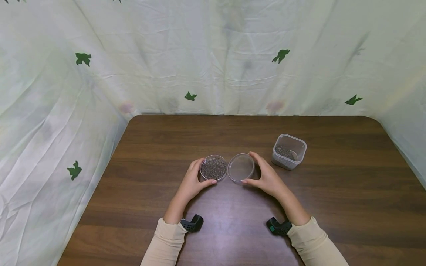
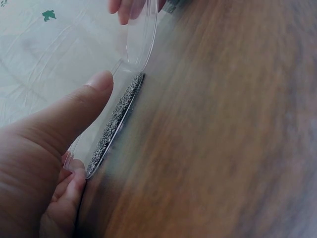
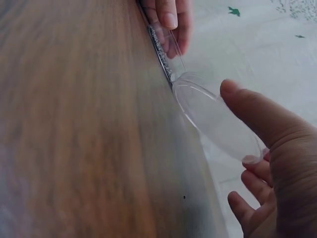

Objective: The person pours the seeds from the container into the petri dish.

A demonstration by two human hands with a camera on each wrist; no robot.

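A clear round petri dish [image 1: 214, 155] sits on the brown table, filled with a layer of dark grey granules [image 1: 213, 168]. My left hand [image 1: 192, 181] grips it from the left, thumb at the near side and fingers round the far side. In my right hand [image 1: 268, 178] is a clear petri dish lid [image 1: 241, 167], pinched at its edge between thumb and fingers. The lid is tilted, as the right wrist view shows, its lower edge right at the dish's right side. Nothing lies inside the lid.
A clear square plastic tub [image 1: 303, 147] stands beyond my right hand, holding more grey granules and a small clear piece. The wooden table [image 1: 166, 136] ends at the back against a pale curtain [image 1: 213, 55] with green leaf shapes. Dark wrist cameras [image 1: 193, 224] sit on both wrists.
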